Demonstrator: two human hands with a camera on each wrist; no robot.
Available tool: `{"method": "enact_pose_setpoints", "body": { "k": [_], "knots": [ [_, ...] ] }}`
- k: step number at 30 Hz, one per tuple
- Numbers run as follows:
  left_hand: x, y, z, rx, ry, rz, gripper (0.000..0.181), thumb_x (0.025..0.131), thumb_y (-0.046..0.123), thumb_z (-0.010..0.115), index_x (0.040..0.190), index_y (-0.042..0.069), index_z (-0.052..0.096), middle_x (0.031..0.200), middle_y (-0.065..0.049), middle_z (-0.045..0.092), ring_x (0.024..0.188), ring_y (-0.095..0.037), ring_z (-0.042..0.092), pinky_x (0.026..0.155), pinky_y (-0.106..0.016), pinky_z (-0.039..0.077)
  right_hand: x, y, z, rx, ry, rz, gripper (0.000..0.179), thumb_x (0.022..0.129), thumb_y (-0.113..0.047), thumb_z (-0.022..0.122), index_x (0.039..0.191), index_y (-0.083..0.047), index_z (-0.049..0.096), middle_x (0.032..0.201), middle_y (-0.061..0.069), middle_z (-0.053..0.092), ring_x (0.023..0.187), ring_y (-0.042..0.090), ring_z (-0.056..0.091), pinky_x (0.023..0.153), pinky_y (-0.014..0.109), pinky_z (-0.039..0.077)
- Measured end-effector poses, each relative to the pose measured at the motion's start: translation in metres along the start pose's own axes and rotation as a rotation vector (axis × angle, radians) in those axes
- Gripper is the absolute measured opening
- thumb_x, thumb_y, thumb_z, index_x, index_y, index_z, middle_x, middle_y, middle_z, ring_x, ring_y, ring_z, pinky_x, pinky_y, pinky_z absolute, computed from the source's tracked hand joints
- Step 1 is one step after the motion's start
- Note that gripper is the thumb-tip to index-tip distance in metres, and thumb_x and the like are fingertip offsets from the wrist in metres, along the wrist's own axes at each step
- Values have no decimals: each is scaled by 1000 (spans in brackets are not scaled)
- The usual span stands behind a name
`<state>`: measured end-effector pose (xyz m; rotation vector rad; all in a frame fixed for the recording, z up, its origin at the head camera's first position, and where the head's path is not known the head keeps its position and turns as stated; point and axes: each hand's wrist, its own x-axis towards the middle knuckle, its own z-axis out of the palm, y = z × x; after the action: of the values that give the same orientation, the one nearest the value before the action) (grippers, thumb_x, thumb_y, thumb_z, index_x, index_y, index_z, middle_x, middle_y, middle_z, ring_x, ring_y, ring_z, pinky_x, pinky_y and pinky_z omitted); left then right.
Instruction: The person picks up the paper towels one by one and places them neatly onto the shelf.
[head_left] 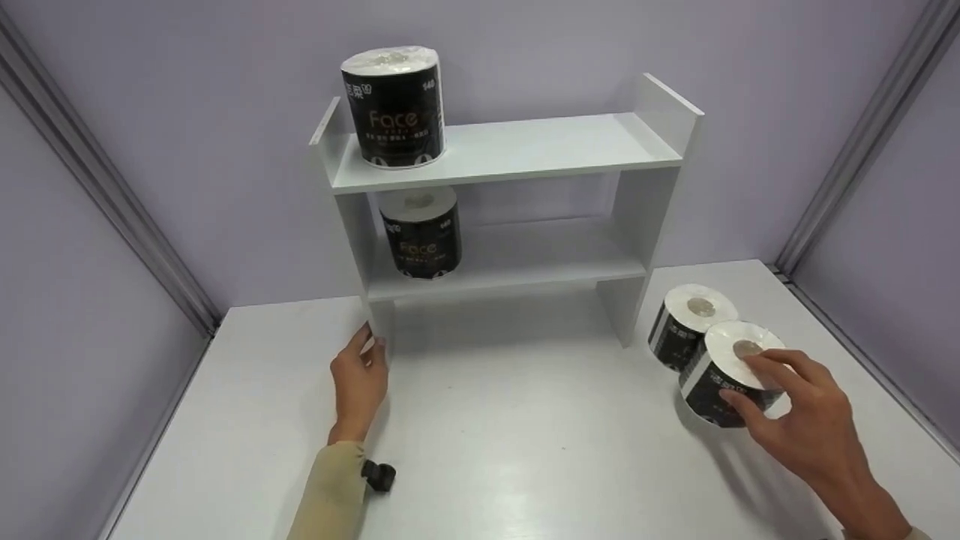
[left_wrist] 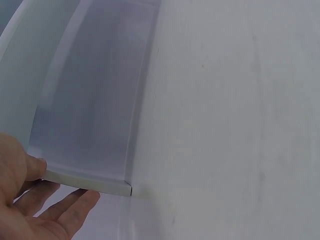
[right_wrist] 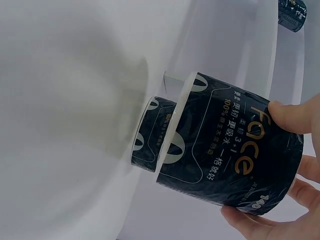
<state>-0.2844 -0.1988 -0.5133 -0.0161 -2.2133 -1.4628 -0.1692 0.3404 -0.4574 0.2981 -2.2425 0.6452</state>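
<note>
Our right hand [head_left: 808, 416] grips the near roll [head_left: 718, 381], to the right of the shelf [head_left: 547, 251] our left hand [head_left: 361, 384] pinches.

Beige sleeves [head_left: 328, 487], one bearing a black device [head_left: 380, 476], leave hands [head_left: 360, 382] bare.

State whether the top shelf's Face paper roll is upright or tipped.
Upright: the Face paper roll stands with its white end facing up.
</note>
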Motion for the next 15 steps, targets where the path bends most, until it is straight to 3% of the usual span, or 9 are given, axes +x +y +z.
{"method": "enact_pose_setpoints", "body": {
  "k": [6, 15],
  "knots": [
    [0, 1, 2, 0, -17, 0, 45, 109, 5, 59, 151, -10, 52, 152, -30, 57, 124, -44, 70, 102, -49, 60, 1, -4, -3, 4, 1, -7, 62, 64, -3, 99, 122, -9, 80, 113, 15, 70, 108, 40, 62, 98, 2, 27],
    [1, 0, -2, -4, -3, 22, 45, 109, 4, 58, 150, -12, 51, 151, -32, 57, 125, -45, 69, 103, -48, 59, 12, -9, -4, -10, -8, -28, 62, 64, -5, 99, 123, -10, 80, 114, 15, 70, 108, 38, 62, 95, 8, 30]
  ]
}}
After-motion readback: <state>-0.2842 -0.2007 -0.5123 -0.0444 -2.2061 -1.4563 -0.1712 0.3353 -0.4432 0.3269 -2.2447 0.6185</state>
